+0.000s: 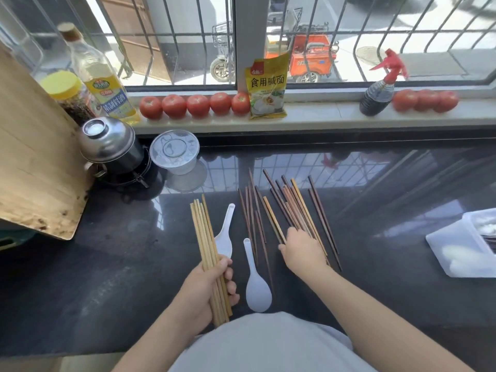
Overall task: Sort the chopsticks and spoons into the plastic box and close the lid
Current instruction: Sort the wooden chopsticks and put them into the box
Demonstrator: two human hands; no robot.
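**Dark chopsticks fan away from the right hand; box waits far right**

Black polished countertop runs under a barred window, and the whole sort is laid out on it. At the right edge, partly cut off by the frame, sits the plastic box (456, 245), well apart from everything else; something already lies inside it, though the view there is too blurred to say what.

In the left hand (212, 288), fingers are curled tight around a bundle of pale bamboo chopsticks (205, 237), their long axis running away from the body and leaning slightly left. Two white spoons (256, 283) lie on the counter, one just beside that bundle, the other between the two hands with its bowl toward the person.

Across the near ends of the dark wooden chopsticks (290, 208) rests the right hand (302, 251), knuckles up, fingertips curled down onto the sticks; whether any is actually pinched I cannot tell. These sticks spread like a fan, far tips pointing toward the window, near ends converging under and around this hand. It is the nearer hand to both the dark sticks and the box, so gathering them lengthwise and carrying rightward looks the natural course.
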